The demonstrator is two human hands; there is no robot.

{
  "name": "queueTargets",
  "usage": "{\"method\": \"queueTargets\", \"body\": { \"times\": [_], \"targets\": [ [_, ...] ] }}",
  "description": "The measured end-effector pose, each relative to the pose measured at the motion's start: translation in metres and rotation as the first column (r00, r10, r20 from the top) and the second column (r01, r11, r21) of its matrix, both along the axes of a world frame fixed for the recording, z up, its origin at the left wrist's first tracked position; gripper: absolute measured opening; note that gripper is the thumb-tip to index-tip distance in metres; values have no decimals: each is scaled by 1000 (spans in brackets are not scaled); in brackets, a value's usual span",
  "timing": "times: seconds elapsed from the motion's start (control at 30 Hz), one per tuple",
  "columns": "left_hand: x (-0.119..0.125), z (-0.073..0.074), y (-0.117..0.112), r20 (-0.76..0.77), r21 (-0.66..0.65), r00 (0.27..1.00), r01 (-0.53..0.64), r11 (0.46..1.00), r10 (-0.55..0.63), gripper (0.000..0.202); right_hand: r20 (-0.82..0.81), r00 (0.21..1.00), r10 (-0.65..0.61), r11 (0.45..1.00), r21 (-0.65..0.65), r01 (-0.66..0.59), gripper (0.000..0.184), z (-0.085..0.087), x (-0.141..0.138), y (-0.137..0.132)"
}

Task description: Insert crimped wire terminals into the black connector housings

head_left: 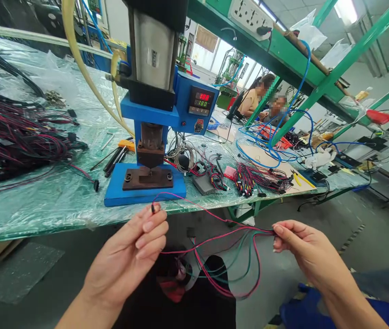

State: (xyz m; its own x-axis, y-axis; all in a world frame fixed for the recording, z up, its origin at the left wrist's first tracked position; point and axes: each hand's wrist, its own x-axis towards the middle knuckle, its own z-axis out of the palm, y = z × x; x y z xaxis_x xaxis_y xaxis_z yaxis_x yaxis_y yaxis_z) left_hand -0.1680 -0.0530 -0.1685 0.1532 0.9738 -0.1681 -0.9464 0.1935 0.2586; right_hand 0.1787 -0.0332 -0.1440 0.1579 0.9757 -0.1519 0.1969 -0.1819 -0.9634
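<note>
My left hand (136, 249) is closed in a pinch on the black-tipped end of a red wire (181, 197), just in front of the blue press (153, 119). My right hand (304, 249) is closed on the other part of the same wire harness (228, 269), a loose bunch of red and green wires that hangs in loops between both hands, below the table edge. The press's dark die plate (148, 178) sits on its blue base a little above my left hand.
The green plastic-covered workbench (44, 201) carries a big heap of red and black wire harnesses (13, 137) at left, smaller bundles (256, 178) at right, and tools. Two people sit at the far end (263, 100). A green frame with a power strip (252, 18) is overhead.
</note>
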Motion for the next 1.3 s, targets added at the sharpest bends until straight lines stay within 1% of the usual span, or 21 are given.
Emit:
{"method": "queueTargets", "body": {
  "times": [0.07, 0.13, 0.2, 0.23, 0.27, 0.3, 0.37, 0.4, 0.43, 0.47, 0.53, 0.63, 0.73, 0.8, 0.9, 0.97, 1.0, 1.07, 1.13, 1.23, 1.3],
  "targets": [
    [-15, -2, 0, -50, 25, 999, -14, 1000, 15, 36, -28, 996, -81, 996, 23, 81, 43, -2, 10, 4],
    [-25, -7, -2, -159, 34, 987, -7, 999, 13, 26, -54, 991, -125, 991, 36, 127, 44, 0, 16, 4],
    [-31, -14, -5, -335, 61, 942, 38, 997, -16, 11, -69, 987, -147, 987, 47, 151, 44, 6, 18, 1],
    [-32, -17, -7, -455, 83, 890, 82, 993, -35, 6, -74, 985, -156, 986, 53, 160, 43, 10, 17, -1],
    [-32, -21, -9, -589, 100, 805, 147, 984, -61, 11, -78, 983, -165, 984, 61, 170, 44, 15, 17, -3],
    [-30, -25, -12, -721, 103, 688, 222, 970, -81, 19, -80, 981, -177, 980, 74, 183, 44, 20, 16, -4],
    [-25, -34, -16, -918, 69, 387, 363, 929, -83, 34, -82, 977, -195, 973, 106, 203, 43, 31, 17, -7],
    [-21, -40, -16, -967, 63, 252, 377, 924, -37, 31, -85, 975, -207, 969, 122, 216, 42, 36, 18, -8],
    [-16, -45, -16, -987, 79, 158, 360, 929, 23, 23, -88, 971, -223, 963, 137, 233, 42, 41, 20, -10],
    [-12, -50, -14, -990, 118, 113, 312, 943, 86, 13, -91, 965, -244, 954, 153, 256, 42, 45, 22, -11],
    [-6, -60, -6, -980, 176, 131, 187, 967, 153, 4, -91, 953, -288, 938, 175, 300, 44, 52, 26, -13],
    [-1, -69, 6, -960, 155, 240, 19, 988, 146, 6, -71, 950, -305, 932, 180, 313, 45, 55, 29, -16],
    [6, -68, 12, -895, 49, 440, -59, 997, 70, 16, -92, 954, -284, 939, 174, 296, 43, 49, 26, -18],
    [15, -62, 8, -802, -45, 595, 18, 999, -47, 27, -119, 964, -238, 956, 146, 254, 40, 40, 21, -19],
    [28, -50, -4, -633, -165, 721, 232, 959, -283, 40, -151, 978, -144, 985, 75, 156, 37, 26, 13, -17],
    [31, -42, -11, -405, -232, 810, 359, 904, -425, 44, -168, 978, -121, 989, 61, 133, 37, 16, 9, -15],
    [30, -38, -12, -279, -243, 853, 381, 892, -440, 46, -173, 978, -120, 990, 59, 132, 37, 12, 7, -14],
    [26, -30, -13, -112, -243, 920, 340, 908, -375, 49, -173, 980, -101, 993, 40, 110, 36, 4, 3, -14],
    [20, -25, -12, -102, -202, 949, 274, 940, -298, 48, -161, 985, -58, 998, 5, 60, 36, -2, 0, -14],
    [13, -23, -13, -192, -75, 953, 224, 972, -234, 32, -145, 988, -48, 999, 5, 49, 35, -9, 1, -13],
    [8, -27, -14, -378, 5, 919, 122, 992, -111, 30, -166, 979, -114, 991, 51, 124, 35, -12, 7, -11]
  ]
}}
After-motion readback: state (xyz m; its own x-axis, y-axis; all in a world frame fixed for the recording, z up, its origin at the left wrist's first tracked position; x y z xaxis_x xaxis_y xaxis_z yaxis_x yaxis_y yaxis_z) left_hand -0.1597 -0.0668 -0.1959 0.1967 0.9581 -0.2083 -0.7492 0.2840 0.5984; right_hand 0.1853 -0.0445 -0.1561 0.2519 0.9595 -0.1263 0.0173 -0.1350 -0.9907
